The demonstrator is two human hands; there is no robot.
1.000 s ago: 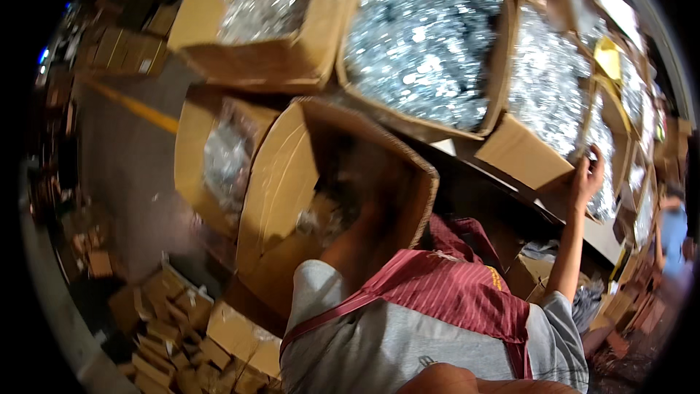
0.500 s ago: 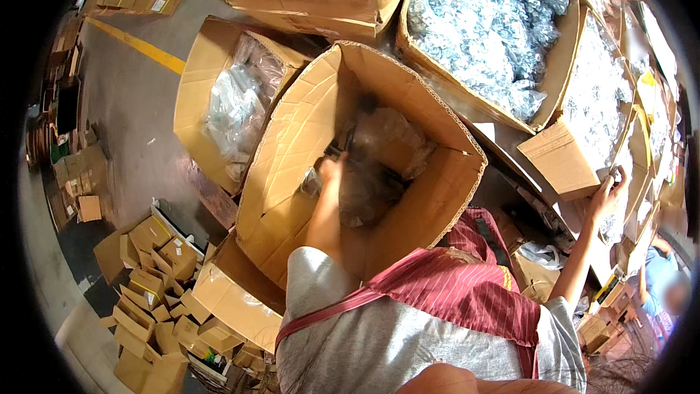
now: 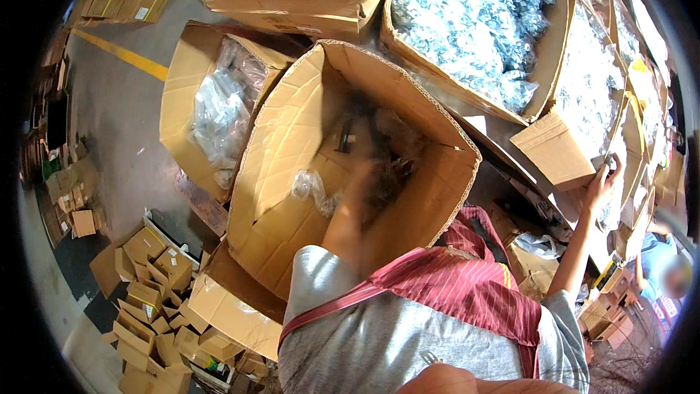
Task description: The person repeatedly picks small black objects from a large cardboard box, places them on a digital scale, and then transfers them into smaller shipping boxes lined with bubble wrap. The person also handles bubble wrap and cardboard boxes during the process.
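Note:
My left hand reaches down into a tall, open cardboard box in front of me. Its fingers are blurred and partly lost among clear plastic bags and dark pieces at the bottom, so their grip is unclear. Beside it, a crumpled clear bag lies on the box floor, and a dark blurred object sits farther in. Out to the right, my right hand is closed at the corner of a smaller cardboard box, which has clear plastic packs in it.
A large carton of bluish clear packs stands at the far right. Another open carton with plastic bags adjoins mine on the left. Flattened and empty cartons pile up at lower left. Another person is at the right edge.
My left hand has moved right and deeper among the plastic bags, away from the dark object. The clear bag beside it shows more fully. My right hand stays at the smaller box.

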